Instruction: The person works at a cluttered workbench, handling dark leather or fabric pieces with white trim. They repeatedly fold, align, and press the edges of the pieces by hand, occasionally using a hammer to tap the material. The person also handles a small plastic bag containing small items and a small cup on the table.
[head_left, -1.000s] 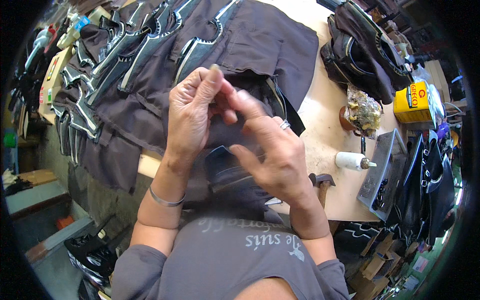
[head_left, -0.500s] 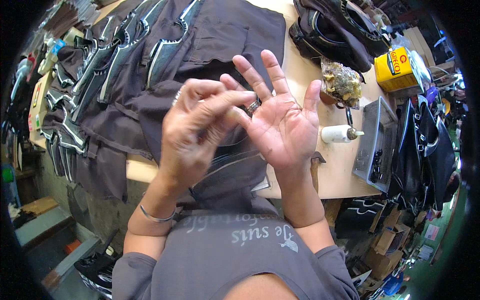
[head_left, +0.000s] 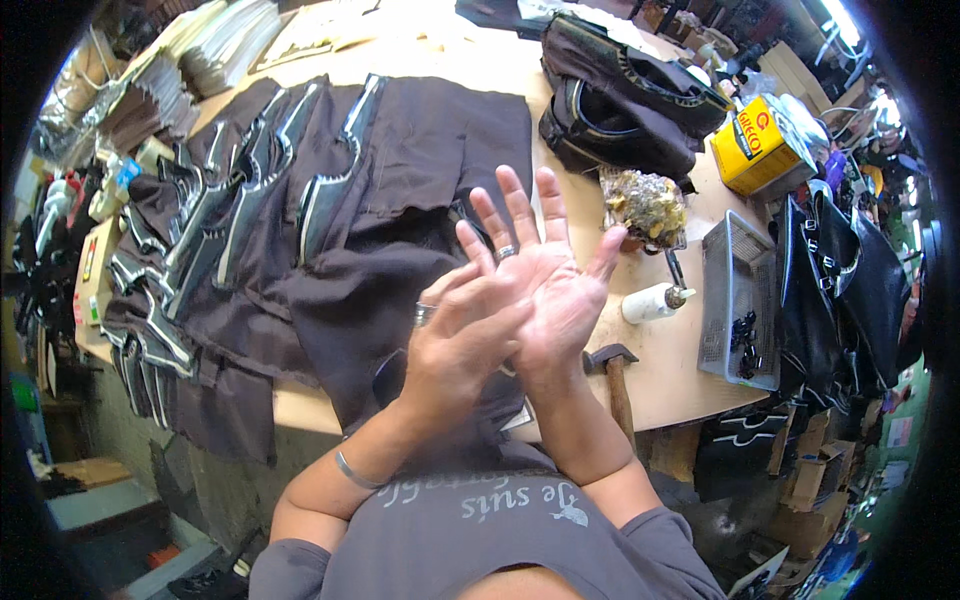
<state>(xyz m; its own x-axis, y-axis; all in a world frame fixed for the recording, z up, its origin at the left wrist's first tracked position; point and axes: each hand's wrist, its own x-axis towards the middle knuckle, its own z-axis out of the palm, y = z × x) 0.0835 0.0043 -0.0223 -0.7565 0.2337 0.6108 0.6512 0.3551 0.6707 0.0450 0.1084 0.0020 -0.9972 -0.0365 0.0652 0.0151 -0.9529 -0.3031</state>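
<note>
My right hand (head_left: 560,290) is raised palm up with its fingers spread and a ring on one finger. Against the side and heel of that palm, my left hand (head_left: 458,335) rests with bent fingers and its thumb, seemingly gripping the edge; any small thing between them is hidden. The left hand also wears a ring, and a metal bangle (head_left: 352,470) circles the forearm. Beneath both hands lies dark brown fabric (head_left: 330,300), with several trimmed black panels (head_left: 335,190) edged in pale piping on top. Just right of my right wrist lies a hammer (head_left: 618,385).
On the table (head_left: 680,375) stand a white glue bottle (head_left: 650,303), a rough yellowish lump (head_left: 645,208), a yellow tin (head_left: 758,148) and a grey mesh basket (head_left: 715,310) with small black parts. Dark bags (head_left: 630,100) lie behind; black leather bags (head_left: 835,270) hang right. Paper stacks (head_left: 230,50) sit far left.
My left hand has slid from the right hand's little-finger side down to its palm and heel. Both hands appear lower in the picture, and the view has tilted to show more of the table's far side.
</note>
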